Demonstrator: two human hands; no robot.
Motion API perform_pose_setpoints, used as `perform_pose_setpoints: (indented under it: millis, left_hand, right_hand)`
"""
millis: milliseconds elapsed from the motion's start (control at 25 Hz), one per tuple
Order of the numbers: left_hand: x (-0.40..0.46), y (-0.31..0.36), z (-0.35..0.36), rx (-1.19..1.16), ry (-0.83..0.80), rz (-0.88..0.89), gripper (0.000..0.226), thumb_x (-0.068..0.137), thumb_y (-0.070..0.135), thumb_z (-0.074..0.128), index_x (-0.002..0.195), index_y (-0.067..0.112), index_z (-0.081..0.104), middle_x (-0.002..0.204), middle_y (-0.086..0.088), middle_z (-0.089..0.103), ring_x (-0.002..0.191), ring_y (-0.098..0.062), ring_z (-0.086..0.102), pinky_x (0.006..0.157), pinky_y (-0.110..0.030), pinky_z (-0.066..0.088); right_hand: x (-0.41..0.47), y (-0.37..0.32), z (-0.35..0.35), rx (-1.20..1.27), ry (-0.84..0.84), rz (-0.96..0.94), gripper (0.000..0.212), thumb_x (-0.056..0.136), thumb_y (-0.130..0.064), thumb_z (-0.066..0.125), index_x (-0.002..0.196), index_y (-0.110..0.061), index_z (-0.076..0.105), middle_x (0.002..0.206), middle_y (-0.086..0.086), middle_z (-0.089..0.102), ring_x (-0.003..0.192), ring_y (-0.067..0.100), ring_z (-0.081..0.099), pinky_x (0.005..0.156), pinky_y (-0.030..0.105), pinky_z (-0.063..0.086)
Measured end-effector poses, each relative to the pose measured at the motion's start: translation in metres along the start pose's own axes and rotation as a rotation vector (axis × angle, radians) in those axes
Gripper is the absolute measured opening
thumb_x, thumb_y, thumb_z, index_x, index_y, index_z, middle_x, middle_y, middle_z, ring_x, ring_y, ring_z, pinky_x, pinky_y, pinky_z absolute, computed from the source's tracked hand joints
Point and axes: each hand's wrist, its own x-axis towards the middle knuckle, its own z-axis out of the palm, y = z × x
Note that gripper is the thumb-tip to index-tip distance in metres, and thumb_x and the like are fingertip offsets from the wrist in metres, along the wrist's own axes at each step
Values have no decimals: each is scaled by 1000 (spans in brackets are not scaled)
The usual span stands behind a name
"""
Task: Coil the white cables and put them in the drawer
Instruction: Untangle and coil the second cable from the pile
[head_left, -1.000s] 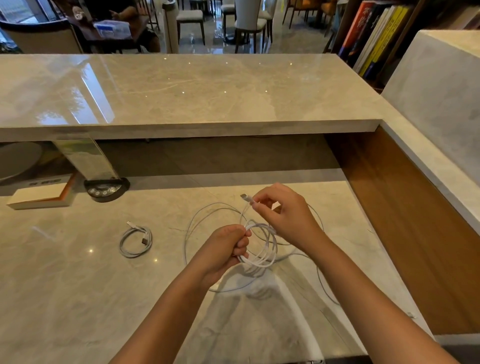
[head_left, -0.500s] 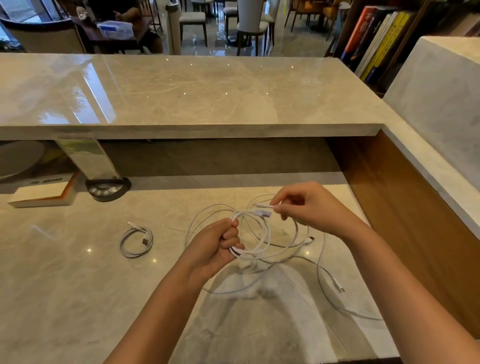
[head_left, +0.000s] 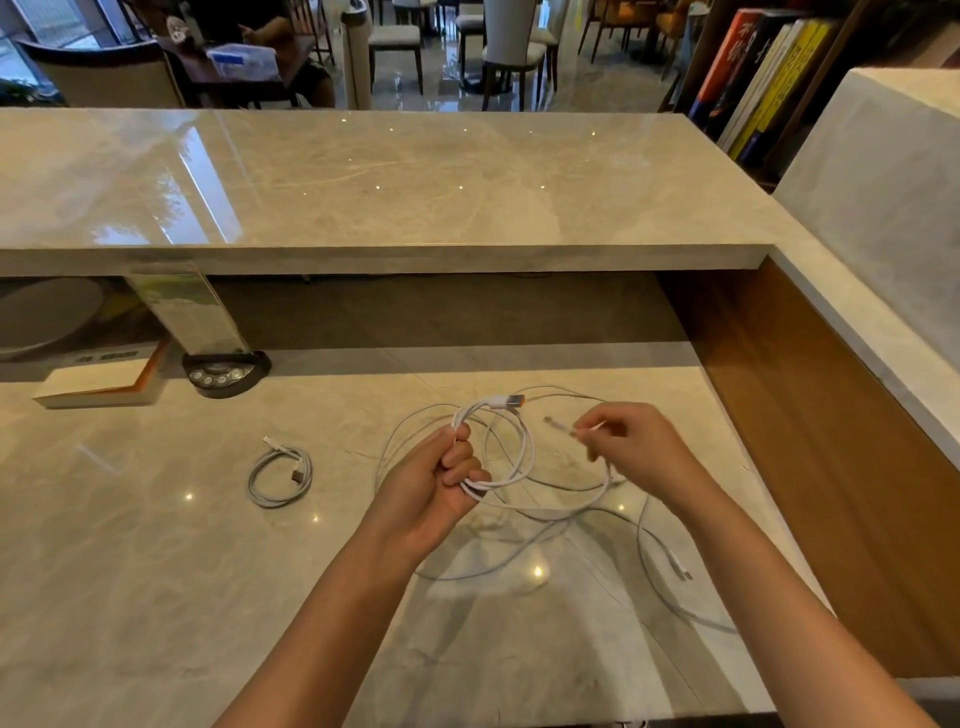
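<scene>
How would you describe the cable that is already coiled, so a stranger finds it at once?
On the lower marble desk, look left of the left hand. The small coiled cable lies flat there, alone. Unlike the loose cables by the hands, it is a tidy closed ring.

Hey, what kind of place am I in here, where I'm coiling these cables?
Probably the staff side of a reception desk in a cafe or lounge. A raised marble counter fronts the lower desk, dining chairs stand on the polished floor beyond, and books line a shelf at right.
</scene>
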Motion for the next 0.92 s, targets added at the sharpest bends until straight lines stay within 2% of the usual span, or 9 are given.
perform_pose_setpoints:
  millis: [40, 160, 280, 360, 480, 600, 720, 840, 920]
  left_hand:
    - [-1, -1, 1, 24, -13, -17, 29, 98, 15, 32, 76, 9, 50, 48, 5, 34, 38, -5, 30, 46, -17, 39]
    - [-3, -2, 5, 43, -20, -57, 30, 98, 14, 31, 75, 8, 49, 46, 5, 34, 36, -5, 30, 43, -17, 39]
    - [-3, -4, 5, 10, 18, -70, 30, 99, 12, 31, 74, 7, 48, 45, 4, 34, 34, -5, 30, 41, -18, 40]
    - [-3, -5, 5, -14, 36, -69, 30, 99, 12, 31, 74, 7, 48, 44, 4, 34, 33, -6, 30, 40, -18, 40]
    - [-3, -6, 5, -28, 51, -53, 29, 98, 11, 32, 74, 7, 48, 44, 4, 33, 33, -6, 30, 40, -18, 40]
    - [0, -2, 5, -33, 57, -26, 28, 98, 12, 31, 75, 8, 47, 43, 4, 34, 32, -5, 30, 41, -17, 40]
    - [3, 4, 0, -65, 67, 18, 28, 99, 13, 31, 76, 9, 47, 43, 5, 35, 32, -6, 30, 42, -16, 40]
    - [2, 3, 1, -84, 19, 13, 28, 98, 14, 32, 76, 9, 48, 45, 5, 35, 34, -5, 31, 43, -17, 41]
    - [2, -1, 4, -49, 3, -25, 28, 98, 13, 32, 75, 8, 48, 45, 5, 34, 34, -5, 31, 42, -17, 41]
  right_hand:
    - [-2, -6, 5, -65, -103, -54, 12, 86, -13, 63, 78, -20, 70, 63, -2, 65, 51, 2, 51, 50, 18, 40]
    - [-8, -16, 21, 125, -302, -100, 19, 88, -5, 56, 79, -14, 70, 59, -2, 60, 46, 3, 45, 47, 15, 37]
    - [-11, -14, 28, 308, -304, -60, 23, 91, 0, 45, 90, -8, 65, 60, 1, 58, 52, 13, 50, 54, 23, 44]
    - [-13, -14, 30, 434, -304, 1, 28, 88, -2, 36, 106, -14, 55, 69, 8, 61, 59, 18, 56, 62, 30, 49]
    - [-14, -12, 35, 368, -313, -17, 34, 89, -3, 34, 117, -21, 41, 73, 12, 60, 65, 19, 58, 67, 30, 52]
    - [-11, -5, 35, 147, -270, -66, 26, 93, -1, 39, 105, -19, 55, 71, 3, 62, 55, 12, 58, 58, 24, 50]
    - [-7, 6, 23, 194, -125, -23, 25, 91, 1, 48, 84, -12, 68, 70, 4, 66, 47, 9, 55, 52, 24, 49]
    - [-7, 5, 25, 71, -167, -19, 22, 87, 1, 51, 83, -12, 69, 65, -1, 68, 47, 10, 55, 50, 22, 48]
    - [-9, -2, 34, -15, -208, -59, 24, 88, -2, 49, 80, -15, 68, 58, -3, 66, 49, 10, 56, 55, 25, 50]
